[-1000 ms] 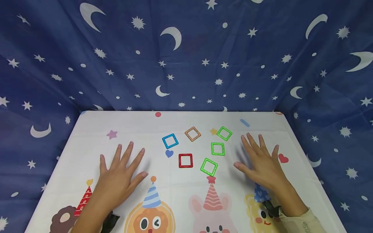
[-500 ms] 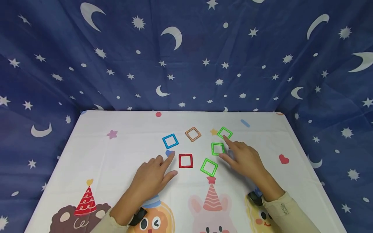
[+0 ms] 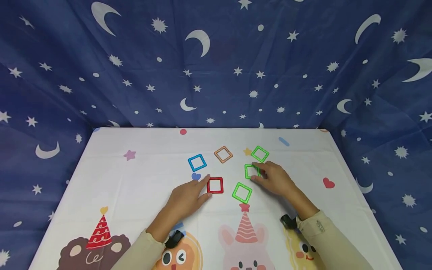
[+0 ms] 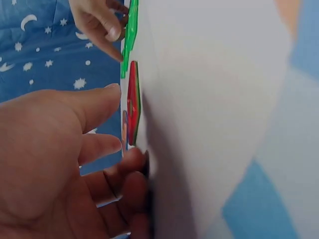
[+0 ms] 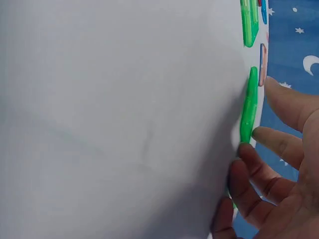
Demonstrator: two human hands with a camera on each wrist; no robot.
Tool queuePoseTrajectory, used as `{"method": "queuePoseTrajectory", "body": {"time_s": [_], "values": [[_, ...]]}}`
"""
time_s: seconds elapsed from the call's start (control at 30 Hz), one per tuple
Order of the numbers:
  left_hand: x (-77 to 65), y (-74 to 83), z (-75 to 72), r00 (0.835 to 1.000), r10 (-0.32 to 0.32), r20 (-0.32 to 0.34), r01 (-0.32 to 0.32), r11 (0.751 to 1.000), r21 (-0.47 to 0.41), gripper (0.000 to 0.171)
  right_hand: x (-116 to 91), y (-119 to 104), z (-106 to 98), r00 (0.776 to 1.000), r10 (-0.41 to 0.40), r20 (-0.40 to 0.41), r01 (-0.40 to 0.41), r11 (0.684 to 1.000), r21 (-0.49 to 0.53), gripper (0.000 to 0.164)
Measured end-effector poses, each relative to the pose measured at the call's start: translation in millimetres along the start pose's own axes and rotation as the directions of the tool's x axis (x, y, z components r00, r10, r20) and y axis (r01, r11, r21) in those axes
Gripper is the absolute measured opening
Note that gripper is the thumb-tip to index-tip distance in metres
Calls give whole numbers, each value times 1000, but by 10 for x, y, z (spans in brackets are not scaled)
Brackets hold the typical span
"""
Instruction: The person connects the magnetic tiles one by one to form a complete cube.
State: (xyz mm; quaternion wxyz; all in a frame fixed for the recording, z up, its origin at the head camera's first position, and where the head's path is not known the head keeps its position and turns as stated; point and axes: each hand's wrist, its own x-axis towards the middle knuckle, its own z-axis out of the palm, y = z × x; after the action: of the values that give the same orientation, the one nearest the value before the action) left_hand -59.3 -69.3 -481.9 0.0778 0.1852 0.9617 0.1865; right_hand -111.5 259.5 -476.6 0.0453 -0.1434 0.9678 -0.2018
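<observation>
Six-colour clutter aside, the red square frame tile [image 3: 215, 185] lies flat on the table, with my left hand [image 3: 187, 197] at its left side. The left index fingertip is right at its upper left corner and the thumb at its lower left corner. In the left wrist view, the red tile [image 4: 133, 104] shows edge-on beyond the spread thumb and fingers. My right hand [image 3: 275, 178] reaches over the middle green square tile [image 3: 248, 171], index fingertip at its far edge and thumb at its near edge. The right wrist view shows this green tile [image 5: 249, 104] beside the fingertips.
Another green tile [image 3: 260, 154] lies behind the right hand, and a third green tile [image 3: 242, 193] lies nearer the person. A blue tile [image 3: 197, 162] and an orange tile [image 3: 223, 154] lie farther back. A starry blue curtain [image 3: 216, 75] surrounds the printed white tabletop [image 3: 162, 146].
Both hands have come inward from the table's sides. The left has reached the red tile, and the right has drawn its index finger from the far green tile to the middle one.
</observation>
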Motion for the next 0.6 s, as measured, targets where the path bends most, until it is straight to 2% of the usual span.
{"method": "queuePoseTrajectory", "body": {"time_s": [0.23, 0.43, 0.6], "values": [[115, -67, 10, 999, -25, 39, 26, 999, -22, 62, 81, 61, 28, 996, 64, 62, -68, 996, 65, 60], [119, -95, 24, 999, -30, 45, 32, 998, -51, 61, 141, 54, -2, 974, 187, 124, -198, 977, 83, 63], [104, -115, 16, 999, 5, 38, 0, 993, -118, 62, 136, 75, -17, 965, 219, 147, -229, 972, 58, 45]]}}
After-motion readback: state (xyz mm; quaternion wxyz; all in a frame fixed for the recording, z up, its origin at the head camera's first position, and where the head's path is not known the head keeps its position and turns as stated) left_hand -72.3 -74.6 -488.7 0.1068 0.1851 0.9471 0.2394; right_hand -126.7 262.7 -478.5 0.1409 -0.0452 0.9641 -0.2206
